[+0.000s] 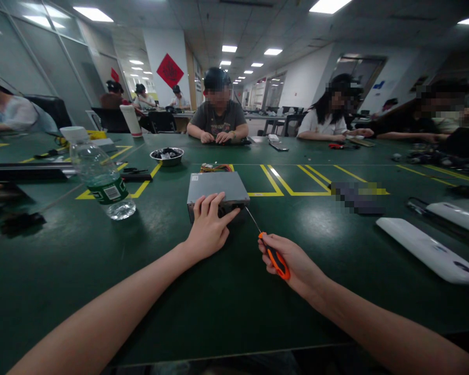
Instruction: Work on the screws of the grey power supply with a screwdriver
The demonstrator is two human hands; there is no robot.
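A grey metal box, with coloured wires at its far end, lies on the green table in front of me. My left hand rests on the box's near edge, fingers pressed against its top and front face. My right hand is closed round an orange-and-black screwdriver. Its thin shaft points toward the box's near right corner, and I cannot tell if the tip touches.
A clear water bottle stands to the left, a metal bowl behind it. White elongated covers lie at the right. Yellow tape lines cross the table. Several people sit along the far and side edges.
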